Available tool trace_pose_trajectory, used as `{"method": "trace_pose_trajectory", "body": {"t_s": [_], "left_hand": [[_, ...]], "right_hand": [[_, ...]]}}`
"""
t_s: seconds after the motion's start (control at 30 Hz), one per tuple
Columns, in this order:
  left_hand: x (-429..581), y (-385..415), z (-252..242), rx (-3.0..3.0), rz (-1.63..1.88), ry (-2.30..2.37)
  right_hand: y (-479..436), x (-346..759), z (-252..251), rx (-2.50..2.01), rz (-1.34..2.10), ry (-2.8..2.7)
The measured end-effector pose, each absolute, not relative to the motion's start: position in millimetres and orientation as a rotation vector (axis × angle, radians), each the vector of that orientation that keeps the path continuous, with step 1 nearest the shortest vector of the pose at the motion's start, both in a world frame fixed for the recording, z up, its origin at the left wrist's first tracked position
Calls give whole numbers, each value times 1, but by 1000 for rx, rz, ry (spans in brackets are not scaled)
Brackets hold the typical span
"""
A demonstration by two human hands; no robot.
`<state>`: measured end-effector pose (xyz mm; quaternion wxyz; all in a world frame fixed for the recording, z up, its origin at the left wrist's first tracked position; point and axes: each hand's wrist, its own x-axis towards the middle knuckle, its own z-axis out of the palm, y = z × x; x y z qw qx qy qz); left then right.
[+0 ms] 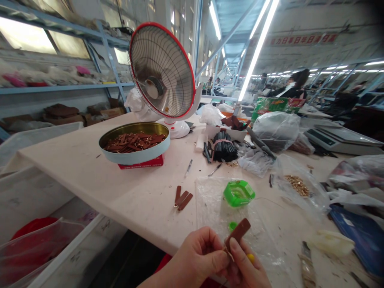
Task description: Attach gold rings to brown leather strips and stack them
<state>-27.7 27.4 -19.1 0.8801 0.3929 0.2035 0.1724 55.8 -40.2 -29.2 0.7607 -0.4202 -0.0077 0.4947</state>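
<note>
A brown leather strip [239, 234] is pinched between the thumb and fingers of my right hand [247, 260]. My left hand [204, 252] is closed at the strip's lower end, where a small light-coloured piece shows between the fingertips; its shape is too small to tell. A bit of yellow shows beside my right fingers. Several finished-looking brown strips [182, 199] with metal rings lie on the table to the left. A green plastic container [239, 193] rests on a clear plastic sheet [207, 200] beyond my hands, with a small green cap [232, 226] closer in.
A round tin [135, 157] of brown strips sits on a red box [141, 165] before a red-rimmed heater [162, 70]. Black strips [224, 148], a bag of gold metal pieces [297, 185], a scale [339, 140] and a blue folder [357, 240] are about. A person [295, 86] is far back.
</note>
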Motion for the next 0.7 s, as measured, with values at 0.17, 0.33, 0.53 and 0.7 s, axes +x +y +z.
{"method": "trace_pose_trajectory", "body": {"t_s": [0.17,0.33,0.53,0.7], "left_hand": [[-29,27,-20,821,407,358],[-29,26,-27,819,436,345],[-31,28,-32,831,410,352],[-36,36,-30,922,420,403]], "right_hand": [[-40,66,-50,-879,1237,-80],[-38,66,-53,-834,1285,-79],[-33,64,-48,-770,1384,-41],[-32,65,-51,-932,1266,-163]]}}
